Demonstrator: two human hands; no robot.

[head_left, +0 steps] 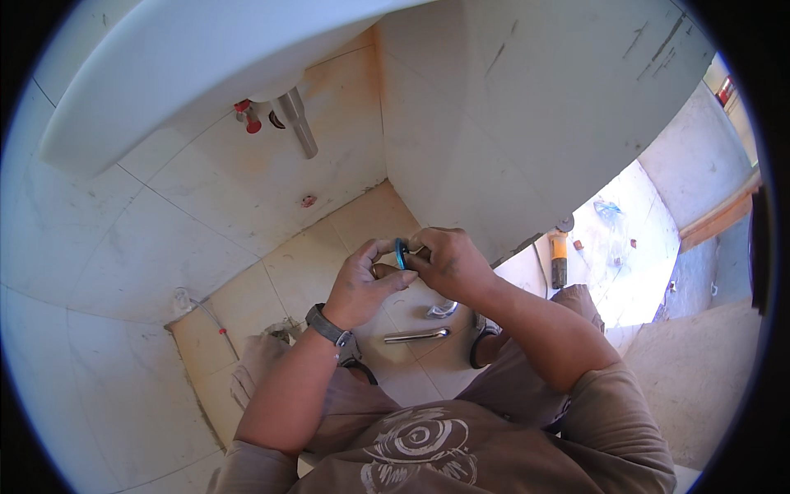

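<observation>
A shiny blue ring (401,253) is held between my two hands in front of me. My left hand (366,284) has its fingers closed around the ring's left side. The fingers of my right hand (451,262) are pinched at its right side, partly hiding it. Below my hands, a bent chrome pipe (417,336) lies on the tiled floor. Just above that pipe rests a small shiny piece (442,309), too unclear to name.
Overhead at left is a white washbasin (164,74) with a metal drain pipe (297,123) hanging under it. Red fittings (247,116) stick out from the wall beside that pipe. To the right, a yellow and black angle grinder (559,257) lies on the floor beyond the wall's edge.
</observation>
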